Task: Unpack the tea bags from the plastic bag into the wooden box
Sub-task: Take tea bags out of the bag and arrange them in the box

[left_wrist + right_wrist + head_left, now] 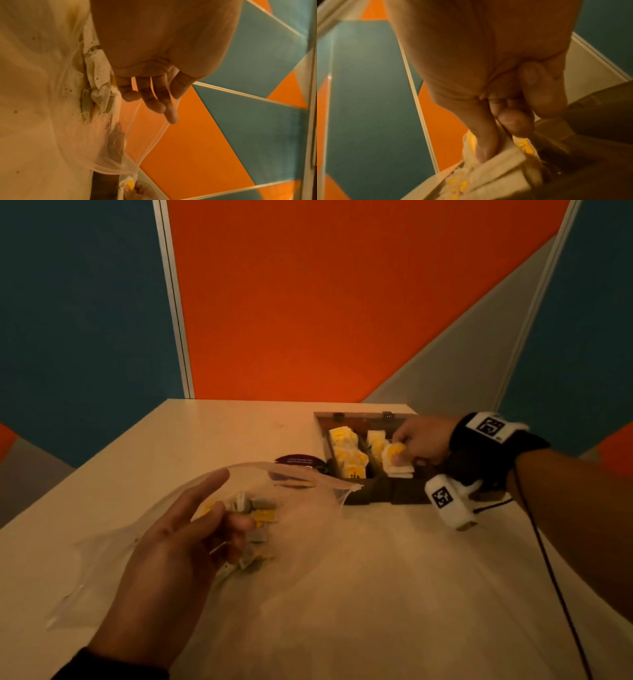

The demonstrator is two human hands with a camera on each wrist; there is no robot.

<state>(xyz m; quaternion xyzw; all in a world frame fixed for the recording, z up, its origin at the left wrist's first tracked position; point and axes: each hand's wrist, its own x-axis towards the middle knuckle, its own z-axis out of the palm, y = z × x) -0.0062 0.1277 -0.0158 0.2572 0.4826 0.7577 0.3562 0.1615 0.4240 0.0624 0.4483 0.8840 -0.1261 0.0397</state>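
A clear plastic bag (pixel 301 508) lies on the white table (pixel 394 611) in the head view. My left hand (pixel 219 501) has fairly straight fingers (pixel 154 104) in its mouth, lifting the upper layer. A few tea bags (pixel 257 515) lie inside, also seen in the left wrist view as tea bags (pixel 97 94). The dark wooden box (pixel 376 496) stands open at the table's far right, with yellow-tagged tea bags (pixel 346 450) in its compartments. Over the box, my right hand (pixel 407 450) pinches a small stack of tea bags (pixel 501 169) between thumb and finger (pixel 515 124).
A round purple label or lid (pixel 301 462) lies just left of the box, partly behind the bag. A white wrist camera (pixel 448 503) and its black cable (pixel 555 583) hang by my right forearm. Orange and blue partition walls (pixel 308 302) close off the table's far side.
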